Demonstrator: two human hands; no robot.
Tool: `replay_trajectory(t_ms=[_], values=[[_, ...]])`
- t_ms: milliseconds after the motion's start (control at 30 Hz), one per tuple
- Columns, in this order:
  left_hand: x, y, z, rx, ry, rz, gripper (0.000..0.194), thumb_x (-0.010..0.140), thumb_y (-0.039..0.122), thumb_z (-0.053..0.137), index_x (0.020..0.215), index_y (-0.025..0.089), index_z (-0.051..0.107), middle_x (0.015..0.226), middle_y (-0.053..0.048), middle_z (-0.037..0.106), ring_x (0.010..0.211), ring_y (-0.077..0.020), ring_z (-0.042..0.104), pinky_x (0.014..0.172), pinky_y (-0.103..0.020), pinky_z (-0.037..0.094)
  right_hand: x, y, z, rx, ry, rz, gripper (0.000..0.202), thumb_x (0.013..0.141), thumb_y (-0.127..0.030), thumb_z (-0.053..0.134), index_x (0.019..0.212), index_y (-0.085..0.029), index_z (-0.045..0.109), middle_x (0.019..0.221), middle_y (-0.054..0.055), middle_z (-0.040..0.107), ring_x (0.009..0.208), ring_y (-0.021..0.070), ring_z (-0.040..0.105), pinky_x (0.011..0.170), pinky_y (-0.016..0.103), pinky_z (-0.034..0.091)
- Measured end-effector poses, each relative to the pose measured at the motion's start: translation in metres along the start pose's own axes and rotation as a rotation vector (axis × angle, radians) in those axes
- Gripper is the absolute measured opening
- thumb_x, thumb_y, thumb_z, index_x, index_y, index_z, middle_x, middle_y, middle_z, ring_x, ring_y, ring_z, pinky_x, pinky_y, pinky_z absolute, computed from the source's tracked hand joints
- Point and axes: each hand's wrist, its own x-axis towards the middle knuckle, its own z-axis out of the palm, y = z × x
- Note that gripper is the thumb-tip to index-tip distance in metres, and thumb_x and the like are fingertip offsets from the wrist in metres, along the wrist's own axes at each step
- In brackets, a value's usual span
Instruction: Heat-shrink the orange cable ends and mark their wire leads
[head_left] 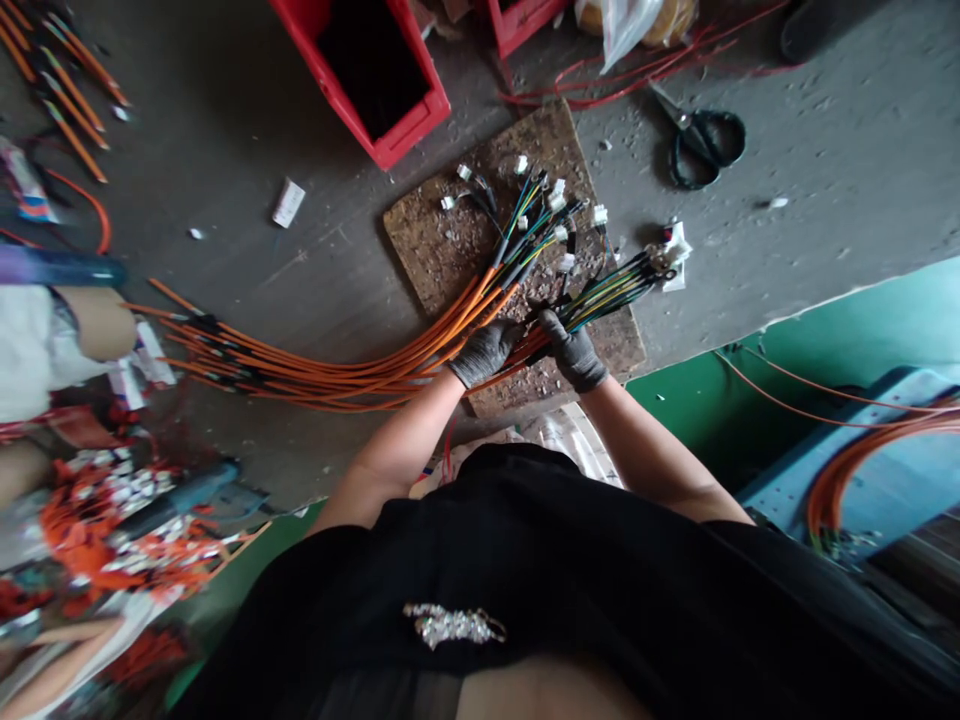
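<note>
Both my hands wear grey gloves and grip a bundle of orange cables over a worn brown board. My left hand is closed around the orange part of the bundle. Just to its right, my right hand is wrapped round the same bundle, near where thin green, yellow and black wires fan out. Those wires end in terminals and white pieces at the right. Other orange cables lie beside the held ones, their white connectors resting on the board. My fingertips are partly hidden among the wires.
Black-handled scissors lie at the upper right. A red bin stands beyond the board, near a thin red cable. A small white box is left of it. Orange scraps pile up at lower left; a cable coil rests on a blue surface at right.
</note>
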Motion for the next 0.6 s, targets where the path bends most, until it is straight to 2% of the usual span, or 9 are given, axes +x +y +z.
replay_trajectory(t_ms=[100,167,267,333,433,533,600], values=[[-0.009,-0.007,0.004,0.006,0.01,0.016,0.028,0.107,0.031,0.051,0.106,0.017,0.074,0.104,-0.012,0.08,0.099,-0.0271,0.075,0.096,-0.044,0.062,0.005,0.0,0.004,0.051,0.056,-0.057,0.071,0.072,-0.089,0.073,0.09,-0.021,0.076,0.088,0.006,0.074,0.089,0.0235,0.069,0.079,0.038,0.06],[-0.021,-0.018,0.004,0.028,0.015,-0.005,0.024,0.104,0.031,0.055,0.107,0.018,0.075,0.106,-0.013,0.08,0.102,-0.029,0.075,0.097,-0.047,0.062,0.006,0.004,0.005,0.064,0.083,-0.053,0.069,0.071,-0.089,0.074,0.087,-0.022,0.073,0.084,0.004,0.072,0.084,0.0224,0.068,0.078,0.038,0.06],[-0.045,-0.038,-0.002,0.105,-0.005,-0.134,0.018,0.101,0.026,0.057,0.1,0.018,0.073,0.1,-0.014,0.08,0.096,-0.0305,0.076,0.093,-0.05,0.063,0.007,0.014,0.003,0.081,0.121,-0.033,0.066,0.073,-0.088,0.074,0.087,-0.023,0.068,0.078,0.003,0.068,0.078,0.0216,0.066,0.074,0.038,0.059],[-0.058,-0.043,-0.006,0.156,-0.001,-0.202,0.018,0.101,0.023,0.055,0.097,0.019,0.072,0.099,-0.014,0.08,0.096,-0.0308,0.076,0.093,-0.05,0.062,0.007,0.019,0.002,0.089,0.131,-0.019,0.066,0.073,-0.087,0.074,0.087,-0.023,0.066,0.075,0.002,0.066,0.076,0.0212,0.065,0.072,0.037,0.059],[-0.058,-0.033,-0.006,0.216,0.042,-0.186,0.022,0.105,0.024,0.051,0.101,0.017,0.072,0.105,-0.017,0.079,0.103,-0.0315,0.075,0.098,-0.049,0.06,0.008,0.021,0.0,0.088,0.117,-0.006,0.066,0.073,-0.087,0.075,0.088,-0.023,0.07,0.073,0.002,0.066,0.076,0.0214,0.066,0.071,0.037,0.06],[-0.036,-0.004,0.001,0.243,0.056,-0.122,0.029,0.108,0.028,0.049,0.11,0.014,0.073,0.108,-0.017,0.078,0.106,-0.0305,0.075,0.098,-0.045,0.058,0.005,0.016,0.001,0.091,0.071,-0.013,0.071,0.073,-0.088,0.073,0.099,-0.022,0.078,0.08,0.003,0.071,0.086,0.0235,0.069,0.077,0.039,0.062],[-0.02,0.016,0.005,0.234,0.015,-0.089,0.032,0.109,0.031,0.048,0.117,0.014,0.074,0.109,-0.015,0.079,0.104,-0.0289,0.075,0.095,-0.042,0.057,0.0,0.011,0.0,0.11,0.02,-0.005,0.076,0.073,-0.09,0.071,0.109,-0.023,0.079,0.087,0.004,0.075,0.091,0.0245,0.072,0.082,0.04,0.063]])
